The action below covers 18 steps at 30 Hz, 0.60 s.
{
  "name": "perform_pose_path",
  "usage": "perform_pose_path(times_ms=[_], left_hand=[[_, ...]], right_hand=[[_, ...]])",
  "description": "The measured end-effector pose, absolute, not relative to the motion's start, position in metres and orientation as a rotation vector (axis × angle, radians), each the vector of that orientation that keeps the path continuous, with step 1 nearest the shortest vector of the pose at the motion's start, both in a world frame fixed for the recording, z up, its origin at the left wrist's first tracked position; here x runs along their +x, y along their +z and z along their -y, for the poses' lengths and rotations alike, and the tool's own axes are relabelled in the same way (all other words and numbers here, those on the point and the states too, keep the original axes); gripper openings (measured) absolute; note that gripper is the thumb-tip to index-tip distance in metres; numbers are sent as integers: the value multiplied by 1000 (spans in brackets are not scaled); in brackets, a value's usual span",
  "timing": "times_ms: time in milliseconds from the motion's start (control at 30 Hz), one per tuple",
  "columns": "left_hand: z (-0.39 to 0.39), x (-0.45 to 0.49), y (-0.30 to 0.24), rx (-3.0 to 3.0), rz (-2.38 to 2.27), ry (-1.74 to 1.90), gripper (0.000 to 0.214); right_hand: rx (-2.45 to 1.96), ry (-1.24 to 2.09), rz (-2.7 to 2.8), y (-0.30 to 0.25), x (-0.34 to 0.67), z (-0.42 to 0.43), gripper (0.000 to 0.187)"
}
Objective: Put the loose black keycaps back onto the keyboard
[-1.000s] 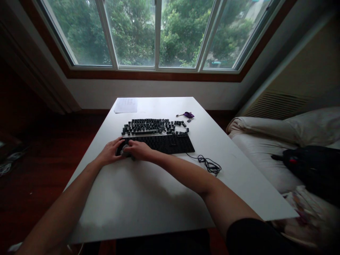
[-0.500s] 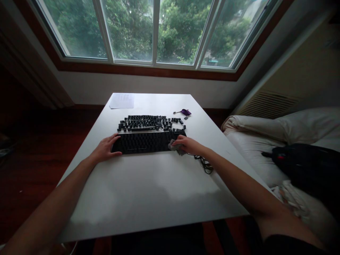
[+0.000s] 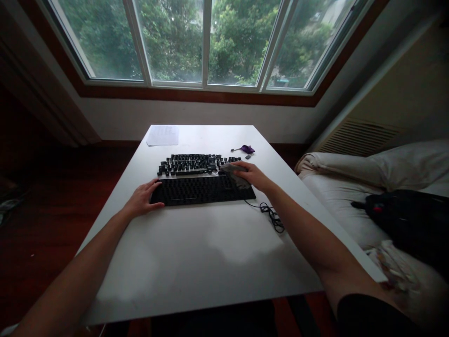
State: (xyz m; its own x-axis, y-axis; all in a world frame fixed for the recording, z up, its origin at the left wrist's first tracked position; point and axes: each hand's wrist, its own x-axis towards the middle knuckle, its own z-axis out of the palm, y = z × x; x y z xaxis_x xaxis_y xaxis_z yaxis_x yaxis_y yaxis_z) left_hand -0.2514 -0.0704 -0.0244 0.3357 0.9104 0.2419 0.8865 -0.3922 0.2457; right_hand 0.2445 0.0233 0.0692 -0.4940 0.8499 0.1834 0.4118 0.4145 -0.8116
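A black keyboard base (image 3: 196, 190), its keycaps off, lies flat on the white table. My left hand (image 3: 144, 197) braces its left end, thumb at the near corner and fingers at the far one. In my right hand (image 3: 255, 176) is a bunched grey cloth (image 3: 235, 174), closed in the fingers over the keyboard's right end. Part of that end is covered by cloth and hand. Loose black keycaps (image 3: 191, 163) stand in rows just beyond the keyboard. From its right side a black cable (image 3: 271, 216) runs to a coil on the tabletop.
On the white table (image 3: 189, 262), a sheet of paper (image 3: 163, 135) lies at the back left. A purple tool (image 3: 247, 149) and a small dark piece (image 3: 249, 157) sit at the back right. Beside the table is a sofa with a dark bag (image 3: 407, 220).
My right hand has moved the cloth away from me, from the keyboard's near right part to its far edge. The left hand stays at the left end.
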Motion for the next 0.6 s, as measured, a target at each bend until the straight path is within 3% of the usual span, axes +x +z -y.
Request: perform_pose_path(times_ms=[167, 333, 600], left_hand=[[71, -248, -21, 2515, -1676, 532, 91], [68, -249, -21, 2522, -1669, 529, 91], [70, -248, -19, 2499, -1663, 529, 91]], right_hand=[[-723, 740, 2387, 36, 111, -14, 35], [-562, 207, 2613, 16, 9, 10, 31], [-731, 61, 2735, 21, 22, 15, 30]])
